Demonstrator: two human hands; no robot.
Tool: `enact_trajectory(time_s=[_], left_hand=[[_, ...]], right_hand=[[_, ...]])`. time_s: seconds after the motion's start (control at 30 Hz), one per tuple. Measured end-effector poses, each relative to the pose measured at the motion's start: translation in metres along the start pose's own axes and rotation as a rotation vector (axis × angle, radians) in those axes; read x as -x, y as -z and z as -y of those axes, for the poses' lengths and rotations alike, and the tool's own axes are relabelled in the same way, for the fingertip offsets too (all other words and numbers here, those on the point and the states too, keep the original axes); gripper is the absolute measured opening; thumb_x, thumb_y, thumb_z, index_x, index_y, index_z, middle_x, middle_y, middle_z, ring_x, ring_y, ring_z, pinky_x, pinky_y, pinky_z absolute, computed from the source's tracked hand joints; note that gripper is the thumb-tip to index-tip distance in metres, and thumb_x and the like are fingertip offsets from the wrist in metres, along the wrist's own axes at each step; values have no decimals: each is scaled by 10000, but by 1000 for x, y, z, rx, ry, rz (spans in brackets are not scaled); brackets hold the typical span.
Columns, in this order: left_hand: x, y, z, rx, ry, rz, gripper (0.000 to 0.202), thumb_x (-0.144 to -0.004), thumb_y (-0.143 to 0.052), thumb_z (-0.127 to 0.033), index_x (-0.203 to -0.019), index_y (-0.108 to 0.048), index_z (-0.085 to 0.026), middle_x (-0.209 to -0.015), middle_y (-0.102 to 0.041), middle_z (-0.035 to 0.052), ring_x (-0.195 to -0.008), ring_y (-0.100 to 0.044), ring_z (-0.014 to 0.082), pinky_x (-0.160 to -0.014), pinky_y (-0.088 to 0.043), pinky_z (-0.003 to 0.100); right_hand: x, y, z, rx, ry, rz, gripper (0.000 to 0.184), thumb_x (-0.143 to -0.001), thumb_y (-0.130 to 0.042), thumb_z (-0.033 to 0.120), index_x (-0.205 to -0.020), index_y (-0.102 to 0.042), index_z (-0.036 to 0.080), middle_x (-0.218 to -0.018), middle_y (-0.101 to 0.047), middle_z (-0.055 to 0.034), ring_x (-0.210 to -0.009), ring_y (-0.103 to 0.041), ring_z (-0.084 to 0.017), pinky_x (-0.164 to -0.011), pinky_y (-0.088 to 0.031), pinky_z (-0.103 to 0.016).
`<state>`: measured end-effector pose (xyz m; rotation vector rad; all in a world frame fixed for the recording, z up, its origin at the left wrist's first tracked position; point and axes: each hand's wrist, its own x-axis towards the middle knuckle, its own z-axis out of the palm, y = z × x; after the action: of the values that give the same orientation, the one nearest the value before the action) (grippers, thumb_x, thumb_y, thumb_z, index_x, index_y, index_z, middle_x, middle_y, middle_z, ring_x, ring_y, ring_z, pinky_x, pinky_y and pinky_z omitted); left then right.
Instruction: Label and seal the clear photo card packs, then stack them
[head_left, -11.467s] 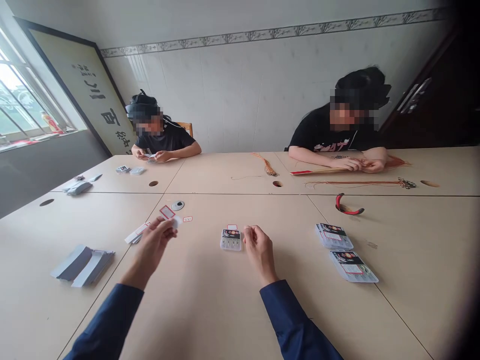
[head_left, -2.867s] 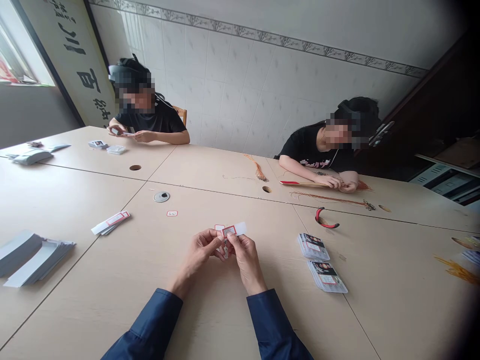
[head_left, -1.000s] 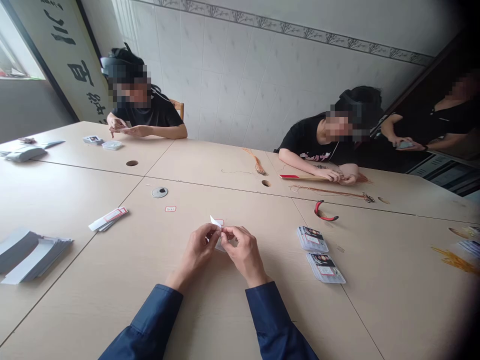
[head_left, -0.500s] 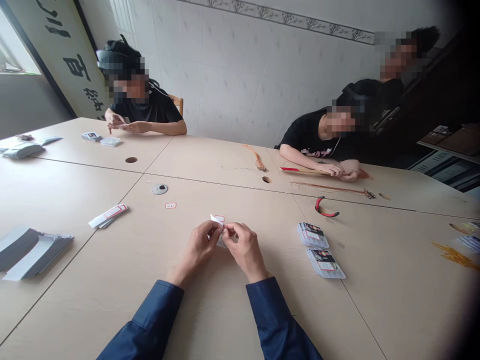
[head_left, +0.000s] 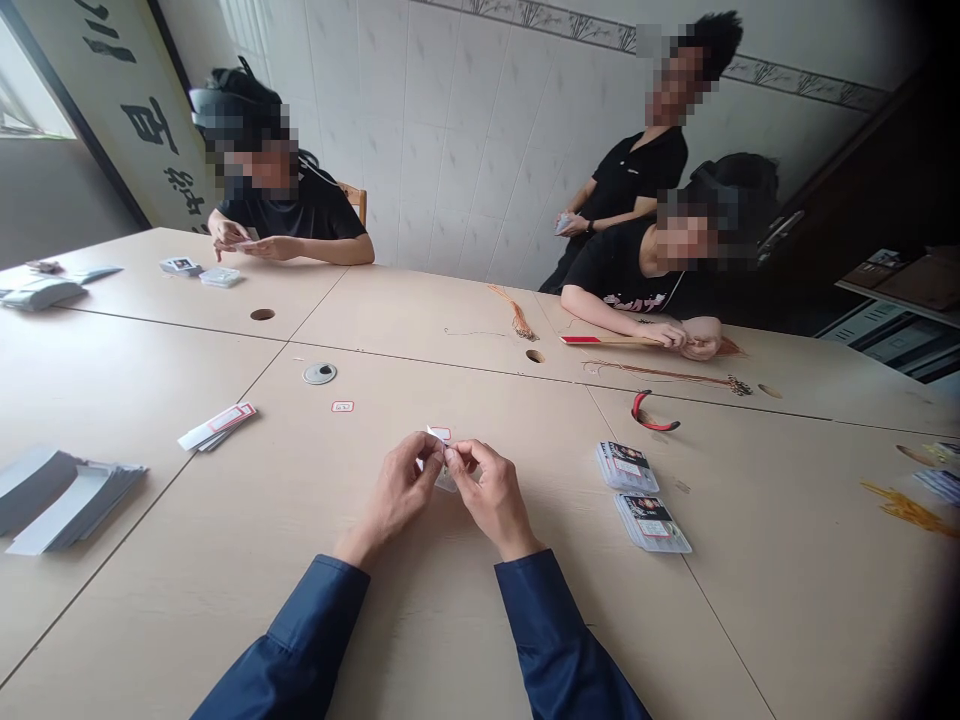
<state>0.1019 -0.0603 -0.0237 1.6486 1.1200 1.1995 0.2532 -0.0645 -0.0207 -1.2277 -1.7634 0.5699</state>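
- white paper slip (head_left: 433, 434) is at the middle of the surface (head_left: 435, 630), between the fingertips, with one pointed corner standing up.
- left hand (head_left: 412, 468) is nearly closed: thumb and forefinger make a tight pinch on this slip, and the other fingers are curled.
- right hand (head_left: 480, 482) is also closed in a small pinch, its tips beside those of the left, seemingly on the edge of the same slip (the exact contact is hidden by fingers).
- under and between both hands, a clear plastic box (head_left: 448, 482) shows only partly; if it is touched by them, i cannot tell.
- the slip, i judge, weighs almost nothing and is soft; it should bend or crease easily, so a light grip at its corner or edge is better than a grip on its flat middle.
- the box looks stiff, light and rather smooth, so it may slide; i would hold it by its two side walls.
- at the right, two stacks of labelled boxes, the farther stack (head_left: 628, 467) and the nearer stack (head_left: 652, 523), look heavier together and could slip apart if taken only from the top.
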Motion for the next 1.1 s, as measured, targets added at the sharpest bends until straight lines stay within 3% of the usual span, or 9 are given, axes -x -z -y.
enact_trajectory(time_s=[0.17,0.33,0.43,0.5,0.6,0.77,0.93,1.1], left_hand=[[0,0,-2,98,59,-30,168,-939,-491,-298,-810,-523,-196,-781,-554,-16,-679,-492,115,-592,-385,236],[-5,0,-3,381,86,-56,148,-907,-513,-292,-799,-523,-191,-764,-573,8,-719,-592,157,-585,-482,267],[-6,2,-8,472,118,-29,140,-889,-536,-288,-793,-531,-186,-757,-606,19,-705,-612,164,-576,-503,276],[-6,4,-10,511,140,-5,135,-879,-560,-295,-809,-544,-181,-756,-626,25,-681,-611,157,-560,-494,267],[-6,5,-12,545,180,18,163,-867,-597,-329,-844,-567,-170,-746,-635,29,-641,-600,145,-533,-473,252],[-6,3,-12,560,221,47,191,-851,-619,-348,-854,-567,-164,-711,-608,21,-625,-577,134,-524,-468,243],[-7,1,-6,486,187,-133,161,-809,-656,-289,-870,-545,-189,-739,-535,-30,-567,-501,81,-458,-408,194],[-8,0,-1,399,211,-122,140,-816,-637,-299,-850,-623,-164,-787,-590,7,-604,-522,96,-482,-430,208]], right_hand=[[0,-2,2,-72,-88,-14,276,-960,-488,391,-895,-658,185,-824,-678,-35,-700,-584,-153,-682,-471,-267],[-1,-3,-5,-116,-249,-156,463,-896,-563,476,-1232,-594,158,-1149,-639,-124,-963,-619,-214,-778,-507,-313],[-3,-1,-3,-351,-324,-93,632,-856,-632,500,-1368,-482,162,-1108,-653,-114,-952,-632,-214,-819,-507,-331],[-5,1,1,-564,-355,-27,602,-838,-667,483,-1320,-504,161,-968,-685,-77,-856,-642,-192,-794,-509,-319],[-7,4,6,-743,-385,-15,408,-783,-724,462,-1034,-620,157,-778,-646,-22,-690,-578,-137,-679,-483,-257],[-6,5,4,-709,-460,-25,392,-754,-719,528,-721,-613,151,-618,-524,9,-551,-448,-96,-522,-403,-218],[-4,0,3,-546,-360,-133,346,-822,-680,494,-840,-712,150,-768,-677,-50,-607,-543,-126,-551,-451,-233],[-3,-1,5,-488,-351,-109,341,-831,-675,470,-927,-728,147,-843,-723,-69,-667,-606,-155,-566,-472,-235]])
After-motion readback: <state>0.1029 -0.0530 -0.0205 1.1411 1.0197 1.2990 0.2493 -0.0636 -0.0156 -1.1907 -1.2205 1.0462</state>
